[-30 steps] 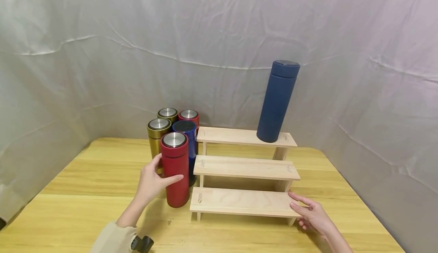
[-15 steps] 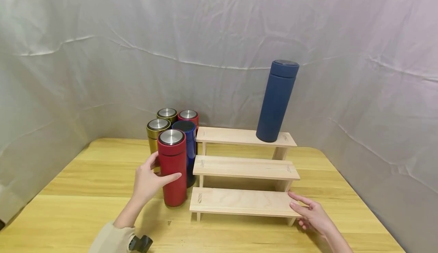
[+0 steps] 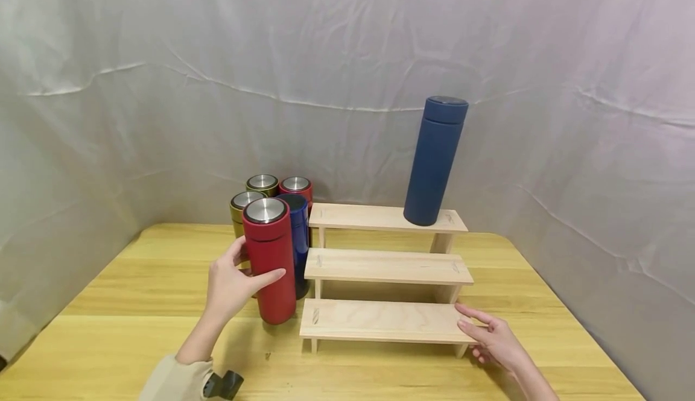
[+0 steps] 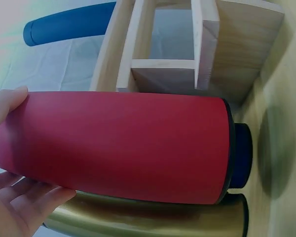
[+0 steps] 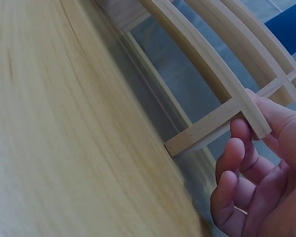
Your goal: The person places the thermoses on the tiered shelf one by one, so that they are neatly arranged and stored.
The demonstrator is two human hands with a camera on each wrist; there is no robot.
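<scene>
My left hand (image 3: 230,283) grips a red thermos flask (image 3: 269,268) with a steel-topped lid, thumb across its front and fingers round the far side. In the left wrist view the flask's dark base (image 4: 228,153) hangs apart from the table, above a round shadow. At the right end of the three-tier wooden shelf (image 3: 385,322), my right hand (image 3: 493,337) pinches the lowest board, thumb on top and fingers beneath. A matte blue flask (image 3: 436,163) stands on the top tier, towards its right end.
Behind the held flask stand a glossy blue flask (image 3: 300,238), two gold flasks, the nearer gold one (image 3: 239,217) partly hidden, and another red flask (image 3: 304,187). A pale cloth (image 3: 347,87) hangs round the wooden table (image 3: 136,341).
My left hand has raised the red flask and shifted it slightly left. The right hand keeps its hold on the shelf end. The view has tilted a little.
</scene>
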